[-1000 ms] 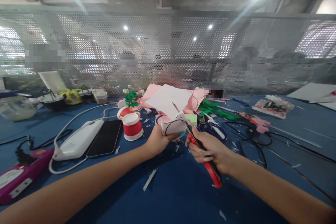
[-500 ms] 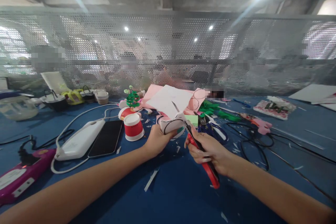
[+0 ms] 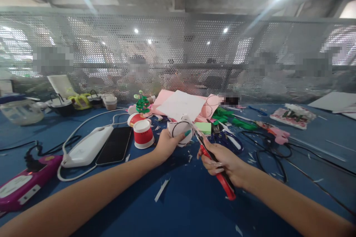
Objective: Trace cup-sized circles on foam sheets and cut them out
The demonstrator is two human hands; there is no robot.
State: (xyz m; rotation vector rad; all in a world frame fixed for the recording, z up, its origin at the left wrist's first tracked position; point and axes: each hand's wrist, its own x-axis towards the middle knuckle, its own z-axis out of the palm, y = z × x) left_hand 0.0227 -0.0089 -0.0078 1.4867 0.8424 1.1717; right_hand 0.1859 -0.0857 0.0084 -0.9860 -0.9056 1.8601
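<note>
My left hand (image 3: pixel 170 143) pinches a curved piece of white paper (image 3: pixel 179 129) with a black line drawn on it, thumb on the near face. In my right hand (image 3: pixel 219 157) are scissors (image 3: pixel 204 150) with red and black handles. Their blades point up and left, at the right edge of the paper, and look nearly closed; a strip of the paper hides the tips. Beyond the hands lies a white sheet (image 3: pixel 180 106) on top of pink paper (image 3: pixel 164 98). Beside my left hand stands a red and white paper cup (image 3: pixel 143 134), upside down.
At left are a phone (image 3: pixel 114 146), a white power bank (image 3: pixel 87 147) with its cable, and a purple power strip (image 3: pixel 30 183). To the right lie blue-handled scissors (image 3: pixel 232 140), green scraps (image 3: pixel 222 114) and black cables (image 3: pixel 267 155). Paper snippets dot the blue table (image 3: pixel 178 211).
The scissor blades, spread apart before, have come together at the paper. My left hand has turned the paper so more of its drawn face shows. The view has shifted slightly.
</note>
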